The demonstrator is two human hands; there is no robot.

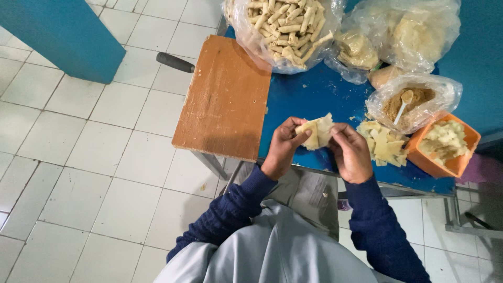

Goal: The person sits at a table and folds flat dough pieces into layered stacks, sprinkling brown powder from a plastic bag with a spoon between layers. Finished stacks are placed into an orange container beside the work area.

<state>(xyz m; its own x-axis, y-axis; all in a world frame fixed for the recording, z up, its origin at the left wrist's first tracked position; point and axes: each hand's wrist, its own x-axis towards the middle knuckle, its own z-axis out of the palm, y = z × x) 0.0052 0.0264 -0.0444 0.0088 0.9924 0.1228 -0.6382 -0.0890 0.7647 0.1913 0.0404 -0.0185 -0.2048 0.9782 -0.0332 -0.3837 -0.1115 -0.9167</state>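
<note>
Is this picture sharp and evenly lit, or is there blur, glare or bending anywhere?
Head view: mostly sharp, soft cool light; faint shadow of the hands on the wooden board; slight shine on the plastic bags; floor tile lines bow a little toward the edges.

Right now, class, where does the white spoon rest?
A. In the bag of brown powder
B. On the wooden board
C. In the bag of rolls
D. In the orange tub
A: the spoon stands in the brown powder inside the clear bag, beside the orange tub, away from the board and the rolls.
</note>
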